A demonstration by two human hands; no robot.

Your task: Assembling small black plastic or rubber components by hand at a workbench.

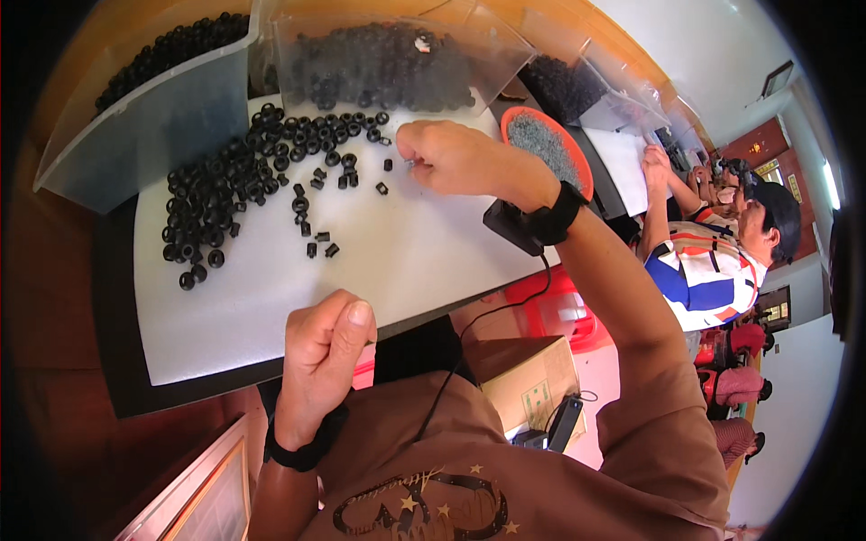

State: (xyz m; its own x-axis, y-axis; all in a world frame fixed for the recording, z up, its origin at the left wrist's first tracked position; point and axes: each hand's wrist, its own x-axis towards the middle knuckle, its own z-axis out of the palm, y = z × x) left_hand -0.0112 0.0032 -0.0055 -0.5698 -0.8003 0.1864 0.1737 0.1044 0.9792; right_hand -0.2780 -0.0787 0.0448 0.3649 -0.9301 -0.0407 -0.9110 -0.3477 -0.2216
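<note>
My left hand point(327, 353) is closed near the front edge of the white board point(234, 325), thumb laid over curled fingers; whatever it may hold is hidden. Over the board's right part, my right hand point(465, 162) has its fingers pinched together. A tiny pale glint shows at those fingertips, too small to name. Left of it lies a loose pile of black ring-shaped parts point(216, 194). Several small black cylindrical pieces point(322, 237) are scattered between the pile and my hands. Beside my right wrist sits an orange-red bowl point(585, 171) full of small grey bits.
Clear plastic bins of black parts stand along the back: a large left bin point(171, 135), a middle bin point(397, 68) and a right bin point(622, 90). A black cable point(487, 314) hangs past a cardboard box point(532, 383). At right, a person point(713, 252) sits working.
</note>
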